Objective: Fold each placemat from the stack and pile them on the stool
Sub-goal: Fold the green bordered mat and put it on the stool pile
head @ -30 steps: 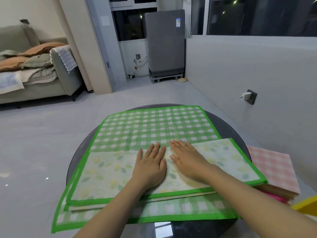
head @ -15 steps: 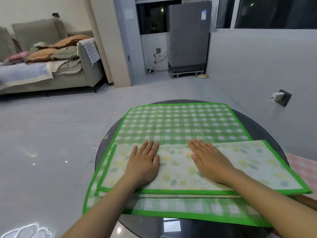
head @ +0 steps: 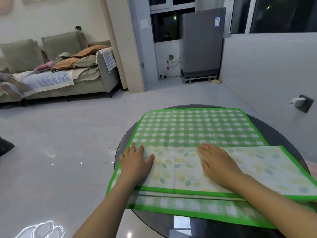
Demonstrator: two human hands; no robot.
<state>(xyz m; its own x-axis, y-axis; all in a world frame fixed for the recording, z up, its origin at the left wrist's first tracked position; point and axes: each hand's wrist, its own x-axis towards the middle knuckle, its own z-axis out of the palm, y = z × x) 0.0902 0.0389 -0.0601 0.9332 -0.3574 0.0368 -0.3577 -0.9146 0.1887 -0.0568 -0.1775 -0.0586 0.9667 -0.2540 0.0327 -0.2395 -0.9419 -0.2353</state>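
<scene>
Placemat (head: 192, 127) before me: green-and-white gingham, bright green border, spread flat on the round dark glass table (head: 283, 127). Its near part is turned up and over, showing a pale underside printed with yellow and green leaves; this folded flap (head: 180, 169) lies across the mat's middle, fold line toward me. More layers show beneath its near edge: a cream strip, then a gingham margin (head: 188, 206) that overhangs the table's rim. The right end runs out of view.

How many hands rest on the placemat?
2: the left hand presses flat at the folded flap's left end, the right hand flat near its middle, both on the placemat.
</scene>
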